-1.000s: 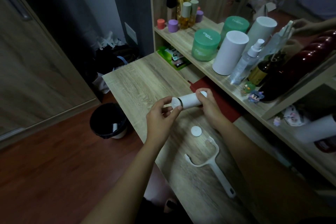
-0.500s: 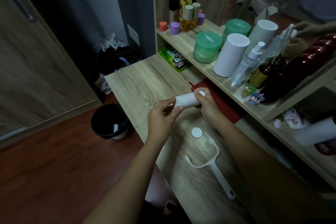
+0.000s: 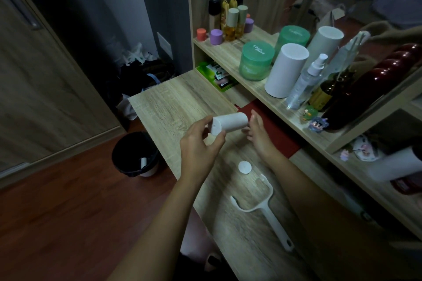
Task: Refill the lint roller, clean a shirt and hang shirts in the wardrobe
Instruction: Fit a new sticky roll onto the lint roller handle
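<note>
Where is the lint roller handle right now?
Head view: the handle lies untouched on the desk, lower right, just below the small white cap.

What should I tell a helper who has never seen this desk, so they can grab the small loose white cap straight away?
On the wooden desk, look just beyond the forked head of the white roller handle. The cap lies flat between that fork and the right hand. It is the only small round disc on the desk.
</note>
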`<state>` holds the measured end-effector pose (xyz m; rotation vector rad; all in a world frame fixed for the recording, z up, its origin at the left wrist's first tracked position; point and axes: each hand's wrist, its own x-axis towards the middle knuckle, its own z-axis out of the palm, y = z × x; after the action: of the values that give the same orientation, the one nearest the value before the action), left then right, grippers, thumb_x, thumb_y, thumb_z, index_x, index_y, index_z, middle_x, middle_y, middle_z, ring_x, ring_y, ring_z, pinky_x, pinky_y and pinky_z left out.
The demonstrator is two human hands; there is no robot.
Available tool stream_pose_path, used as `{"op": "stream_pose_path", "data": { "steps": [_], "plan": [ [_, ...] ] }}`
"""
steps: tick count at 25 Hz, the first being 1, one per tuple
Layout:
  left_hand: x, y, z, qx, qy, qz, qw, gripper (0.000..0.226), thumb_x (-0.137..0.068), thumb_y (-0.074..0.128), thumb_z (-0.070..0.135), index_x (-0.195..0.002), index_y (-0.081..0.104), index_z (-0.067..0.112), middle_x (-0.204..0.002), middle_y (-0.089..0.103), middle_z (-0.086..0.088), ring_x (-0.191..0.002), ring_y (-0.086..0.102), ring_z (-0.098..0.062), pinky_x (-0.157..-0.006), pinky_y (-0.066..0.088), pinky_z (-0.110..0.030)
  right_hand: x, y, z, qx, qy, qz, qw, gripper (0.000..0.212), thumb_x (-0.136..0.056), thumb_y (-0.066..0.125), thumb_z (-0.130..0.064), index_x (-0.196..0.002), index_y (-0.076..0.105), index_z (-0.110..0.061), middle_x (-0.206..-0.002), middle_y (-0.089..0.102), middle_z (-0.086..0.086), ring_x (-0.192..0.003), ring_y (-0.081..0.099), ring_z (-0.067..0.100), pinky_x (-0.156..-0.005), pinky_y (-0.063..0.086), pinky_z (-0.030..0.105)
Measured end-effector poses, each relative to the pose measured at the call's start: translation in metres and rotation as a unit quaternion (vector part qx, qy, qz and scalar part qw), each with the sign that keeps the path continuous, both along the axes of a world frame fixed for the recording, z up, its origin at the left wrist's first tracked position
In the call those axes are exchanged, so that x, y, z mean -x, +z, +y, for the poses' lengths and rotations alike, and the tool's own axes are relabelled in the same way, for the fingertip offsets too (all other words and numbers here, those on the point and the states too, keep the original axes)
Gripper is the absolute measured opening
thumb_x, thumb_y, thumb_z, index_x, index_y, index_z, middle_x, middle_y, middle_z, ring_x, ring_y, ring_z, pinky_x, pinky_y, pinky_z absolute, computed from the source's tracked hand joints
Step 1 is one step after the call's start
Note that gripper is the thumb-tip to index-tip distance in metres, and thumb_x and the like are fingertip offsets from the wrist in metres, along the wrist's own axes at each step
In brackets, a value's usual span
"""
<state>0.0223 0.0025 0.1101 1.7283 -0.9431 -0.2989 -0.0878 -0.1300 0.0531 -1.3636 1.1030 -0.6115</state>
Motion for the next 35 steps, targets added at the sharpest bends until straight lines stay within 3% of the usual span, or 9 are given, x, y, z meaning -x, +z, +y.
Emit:
{"op": "stream_pose_path", "data": {
  "steps": [2, 5, 11, 14, 17, 21, 26, 31, 35],
  "plan": [
    [-0.002, 0.006, 0.003, 0.014, 0.023, 0.001, 1.000, 0.042, -0.079, 0.072, 0.024, -0.119, 0.061, 0.016, -0.107, 0.061, 0.010, -0.093, 0.060, -0.005, -0.080, 0.046, -0.006, 0.020, -0.025, 0.000, 0.095, 0.073, 0.201, 0.972, 0.048, -0.095, 0.042, -0.034, -0.139, 0.033, -0.019, -0.135, 0.045, 0.010, -0.125, 0.045, 0.027, -0.102, 0.037, 0.038],
    [-0.008, 0.016, 0.006, 0.030, 0.042, 0.000, 0.999, 0.042, -0.079, 0.073, 0.021, -0.119, 0.061, 0.014, -0.107, 0.061, 0.010, -0.094, 0.060, -0.006, -0.081, 0.045, -0.006, 0.039, -0.056, 0.013, 0.189, 0.272, 0.410, 0.850, 0.063, -0.079, 0.065, -0.030, -0.136, 0.039, -0.023, -0.133, 0.040, 0.011, -0.125, 0.040, 0.029, -0.103, 0.037, 0.039],
    [-0.012, 0.026, 0.009, 0.043, 0.050, 0.008, 0.998, 0.041, -0.078, 0.073, 0.022, -0.117, 0.062, 0.017, -0.106, 0.063, 0.011, -0.091, 0.062, -0.005, -0.081, 0.050, -0.013, 0.030, -0.062, 0.023, 0.258, 0.314, 0.408, 0.818, 0.046, -0.081, 0.068, -0.022, -0.125, 0.055, -0.017, -0.124, 0.050, 0.011, -0.115, 0.050, 0.027, -0.099, 0.041, 0.033],
    [-0.018, 0.027, 0.010, 0.042, 0.061, 0.096, 0.993, 0.039, -0.079, 0.073, 0.021, -0.116, 0.062, 0.020, -0.102, 0.065, 0.013, -0.088, 0.064, -0.001, -0.075, 0.052, -0.015, 0.025, -0.044, 0.026, 0.208, 0.196, 0.302, 0.909, 0.042, -0.078, 0.072, -0.024, -0.118, 0.061, -0.017, -0.115, 0.059, 0.008, -0.101, 0.059, 0.022, -0.084, 0.046, 0.024],
    [-0.035, 0.023, 0.014, 0.070, 0.062, 0.272, 0.958, 0.031, -0.081, 0.070, 0.013, -0.111, 0.063, 0.019, -0.096, 0.067, 0.006, -0.087, 0.065, -0.003, -0.071, 0.052, -0.015, 0.020, 0.003, 0.030, 0.081, 0.018, 0.048, 0.995, 0.041, -0.079, 0.071, -0.021, -0.119, 0.061, -0.020, -0.103, 0.066, -0.003, -0.088, 0.062, 0.005, -0.067, 0.045, 0.009],
    [-0.045, 0.017, 0.021, 0.079, 0.032, 0.350, 0.933, 0.019, -0.085, 0.063, 0.006, -0.091, 0.067, 0.024, -0.083, 0.069, 0.002, -0.086, 0.067, -0.015, -0.068, 0.051, -0.016, 0.024, 0.050, 0.039, 0.069, 0.002, -0.130, 0.989, 0.043, -0.082, 0.064, -0.005, -0.121, 0.055, -0.021, -0.099, 0.068, 0.001, -0.086, 0.065, -0.003, -0.071, 0.048, 0.009],
    [-0.035, 0.013, 0.022, 0.042, -0.008, 0.323, 0.946, 0.016, -0.085, 0.062, 0.006, -0.094, 0.068, 0.019, -0.088, 0.066, 0.001, -0.090, 0.065, -0.013, -0.069, 0.052, -0.016, 0.023, 0.055, 0.045, 0.088, 0.041, -0.133, 0.986, 0.045, -0.080, 0.064, -0.001, -0.120, 0.055, -0.019, -0.107, 0.068, 0.004, -0.091, 0.065, 0.001, -0.076, 0.050, 0.013],
    [-0.033, 0.011, 0.023, 0.039, -0.008, 0.328, 0.944, 0.017, -0.085, 0.063, 0.006, -0.095, 0.067, 0.018, -0.091, 0.065, -0.001, -0.091, 0.064, -0.014, -0.069, 0.051, -0.016, 0.023, 0.056, 0.047, 0.094, 0.054, -0.128, 0.986, 0.047, -0.072, 0.068, -0.019, -0.118, 0.056, -0.020, -0.094, 0.072, -0.021, -0.093, 0.065, -0.001, -0.078, 0.049, 0.013],
    [-0.029, 0.009, 0.025, 0.051, -0.012, 0.353, 0.934, 0.018, -0.085, 0.063, 0.005, -0.090, 0.068, 0.022, -0.087, 0.065, 0.000, -0.085, 0.064, -0.010, -0.067, 0.050, -0.014, 0.023, 0.053, 0.051, 0.111, 0.050, -0.111, 0.986, 0.043, -0.082, 0.063, -0.005, -0.121, 0.053, -0.020, -0.111, 0.064, -0.009, -0.098, 0.061, -0.007, -0.083, 0.047, 0.010]
  ]
}}
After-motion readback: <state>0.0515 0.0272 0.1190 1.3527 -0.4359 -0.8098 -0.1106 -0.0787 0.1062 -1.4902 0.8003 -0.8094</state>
